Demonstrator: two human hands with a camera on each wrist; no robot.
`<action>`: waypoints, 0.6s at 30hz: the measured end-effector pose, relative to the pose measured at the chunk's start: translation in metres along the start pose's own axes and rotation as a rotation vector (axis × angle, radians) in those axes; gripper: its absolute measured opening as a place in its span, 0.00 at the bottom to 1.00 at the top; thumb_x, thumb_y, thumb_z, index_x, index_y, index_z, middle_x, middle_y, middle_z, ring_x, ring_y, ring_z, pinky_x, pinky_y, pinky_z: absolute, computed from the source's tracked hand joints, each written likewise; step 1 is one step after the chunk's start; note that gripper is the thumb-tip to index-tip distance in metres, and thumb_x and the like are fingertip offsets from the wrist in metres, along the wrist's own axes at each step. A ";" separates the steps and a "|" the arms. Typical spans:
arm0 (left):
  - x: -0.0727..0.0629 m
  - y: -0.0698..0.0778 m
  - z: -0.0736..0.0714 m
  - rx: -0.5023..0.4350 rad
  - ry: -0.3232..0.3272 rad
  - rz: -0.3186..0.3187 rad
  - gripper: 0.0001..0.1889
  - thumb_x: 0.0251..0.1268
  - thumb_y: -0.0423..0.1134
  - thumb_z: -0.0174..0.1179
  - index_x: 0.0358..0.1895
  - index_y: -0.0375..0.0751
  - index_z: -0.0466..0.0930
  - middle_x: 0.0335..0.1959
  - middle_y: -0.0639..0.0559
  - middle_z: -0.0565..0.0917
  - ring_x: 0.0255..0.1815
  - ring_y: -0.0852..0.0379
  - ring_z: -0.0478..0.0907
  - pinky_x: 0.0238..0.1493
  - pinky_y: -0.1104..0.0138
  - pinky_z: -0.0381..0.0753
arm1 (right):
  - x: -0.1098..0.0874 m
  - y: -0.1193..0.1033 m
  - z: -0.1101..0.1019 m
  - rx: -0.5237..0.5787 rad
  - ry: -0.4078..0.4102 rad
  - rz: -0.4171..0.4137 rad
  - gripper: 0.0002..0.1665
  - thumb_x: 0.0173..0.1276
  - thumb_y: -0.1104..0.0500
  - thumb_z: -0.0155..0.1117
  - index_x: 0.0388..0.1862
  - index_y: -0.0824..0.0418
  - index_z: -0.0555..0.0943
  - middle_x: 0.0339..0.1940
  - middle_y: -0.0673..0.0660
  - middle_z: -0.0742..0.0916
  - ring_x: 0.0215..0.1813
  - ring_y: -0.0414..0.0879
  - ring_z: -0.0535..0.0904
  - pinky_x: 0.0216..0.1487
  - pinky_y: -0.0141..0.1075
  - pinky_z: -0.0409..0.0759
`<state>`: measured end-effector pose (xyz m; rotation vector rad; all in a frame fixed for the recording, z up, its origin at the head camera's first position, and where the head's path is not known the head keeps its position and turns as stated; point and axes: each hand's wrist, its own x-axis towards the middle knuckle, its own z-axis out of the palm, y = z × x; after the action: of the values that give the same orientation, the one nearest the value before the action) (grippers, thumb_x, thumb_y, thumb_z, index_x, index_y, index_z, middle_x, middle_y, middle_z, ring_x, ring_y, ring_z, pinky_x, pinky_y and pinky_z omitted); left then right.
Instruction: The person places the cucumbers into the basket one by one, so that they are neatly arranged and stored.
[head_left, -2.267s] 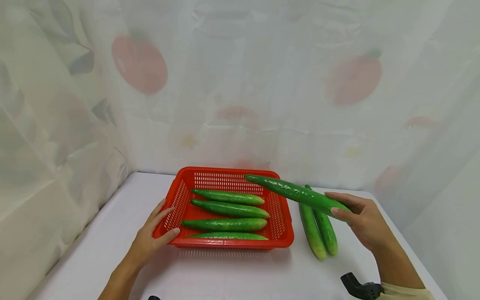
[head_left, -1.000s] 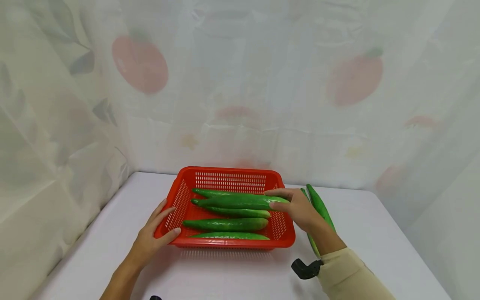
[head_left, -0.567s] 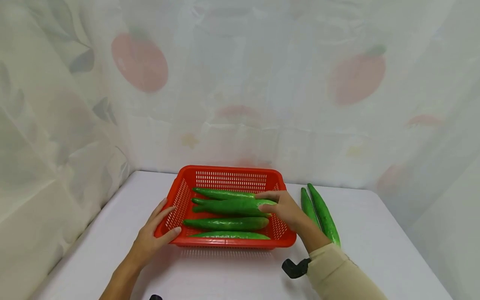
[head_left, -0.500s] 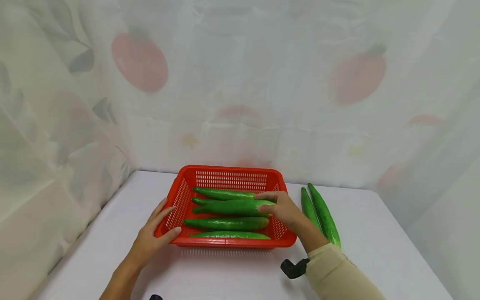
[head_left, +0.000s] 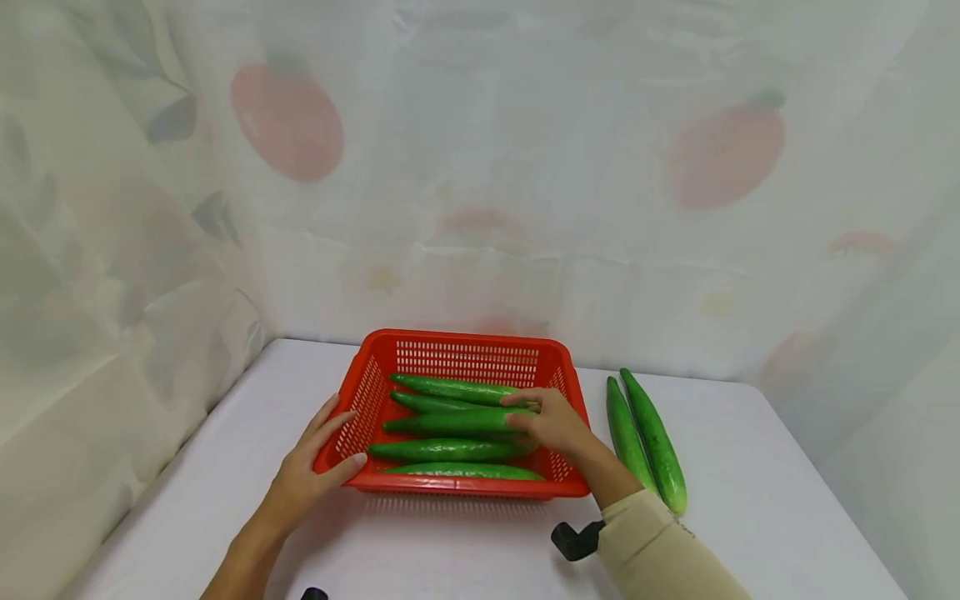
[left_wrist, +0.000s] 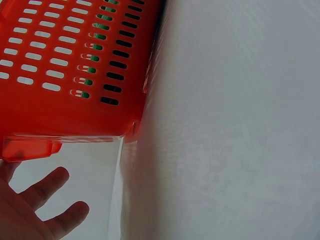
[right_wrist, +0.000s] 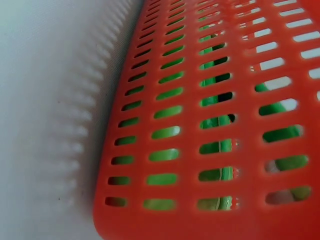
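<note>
In the head view, my right hand is inside the red plastic basket, holding the pale end of a cucumber between thumb and fingers. This cucumber lies crosswise in the middle, dark tip to the left, among several other cucumbers lying in the same direction. My left hand rests at the basket's left rim, thumb near the front corner and fingers spread. The left wrist view shows extended fingers just below the basket's red rim. Through the slots in the right wrist view, green cucumbers show.
Two more cucumbers lie side by side on the white table, right of the basket, partly behind my right forearm. A pale fruit-printed sheet hangs behind the table, and another covering stands along the left.
My right hand has carried the cucumber from above the right side of the table into the basket, then lowered it and shifted it toward the front. The left hand stays at the rim.
</note>
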<state>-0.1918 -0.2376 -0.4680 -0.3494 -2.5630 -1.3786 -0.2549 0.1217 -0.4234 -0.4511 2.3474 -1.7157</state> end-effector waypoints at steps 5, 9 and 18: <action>0.000 0.000 0.000 0.003 0.002 0.008 0.31 0.64 0.46 0.64 0.69 0.45 0.68 0.77 0.57 0.50 0.72 0.45 0.54 0.56 0.54 0.69 | 0.001 0.003 0.002 0.042 0.043 0.013 0.18 0.65 0.67 0.63 0.54 0.71 0.78 0.55 0.69 0.79 0.47 0.58 0.81 0.34 0.52 0.82; -0.001 -0.001 0.001 -0.030 0.001 0.017 0.31 0.63 0.45 0.64 0.69 0.43 0.68 0.77 0.56 0.50 0.72 0.42 0.52 0.57 0.41 0.65 | 0.002 0.001 0.002 0.069 0.113 0.017 0.15 0.67 0.68 0.61 0.52 0.71 0.79 0.53 0.68 0.79 0.49 0.62 0.80 0.34 0.53 0.81; 0.000 -0.001 0.001 -0.030 0.000 0.017 0.31 0.63 0.46 0.64 0.69 0.43 0.68 0.77 0.56 0.50 0.73 0.43 0.51 0.57 0.41 0.66 | 0.002 -0.001 0.002 0.111 0.150 0.060 0.13 0.67 0.69 0.61 0.50 0.67 0.80 0.49 0.71 0.80 0.46 0.66 0.79 0.37 0.52 0.81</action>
<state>-0.1920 -0.2375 -0.4691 -0.3752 -2.5359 -1.4120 -0.2561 0.1186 -0.4231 -0.2392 2.3230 -1.9007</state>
